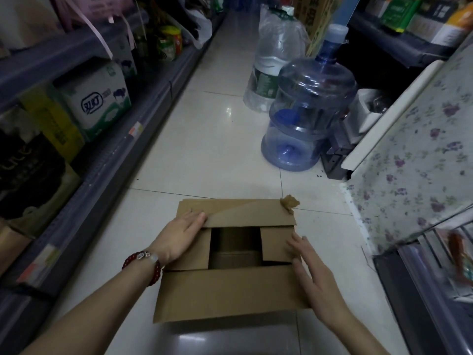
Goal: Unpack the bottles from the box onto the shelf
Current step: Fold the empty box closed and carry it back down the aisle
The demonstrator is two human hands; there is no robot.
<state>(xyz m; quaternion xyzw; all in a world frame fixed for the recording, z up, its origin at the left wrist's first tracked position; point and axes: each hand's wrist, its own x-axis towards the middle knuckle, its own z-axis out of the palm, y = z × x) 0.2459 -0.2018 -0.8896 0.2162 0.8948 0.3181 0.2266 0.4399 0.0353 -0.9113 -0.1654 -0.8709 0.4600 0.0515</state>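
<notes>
**Cardboard box on the aisle floor, both hands on its flaps**

Cardboard, plain and brown, makes up the box [230,290], which sits on the pale tiled floor [204,155] between two runs of shelving. Its four flaps are folded partly inward, leaving a square gap in the middle through which only dark cardboard shows; no bottles can be made out inside.

The left hand [179,235] reaches in from the lower left, forearm slanting up, palm down and fingers straight, flat on the left flap with the fingertips touching the edge of the far flap. A red bead bracelet [143,262] circles that wrist. The right hand [312,272] comes in from the lower right, fingers spread and extended, lying against the box's right side and right flap. Neither grip closes round anything; both are open and pressing.

The shelf [107,160] on the left holds cartons. Two water jugs [307,106] stand beyond the box.
</notes>
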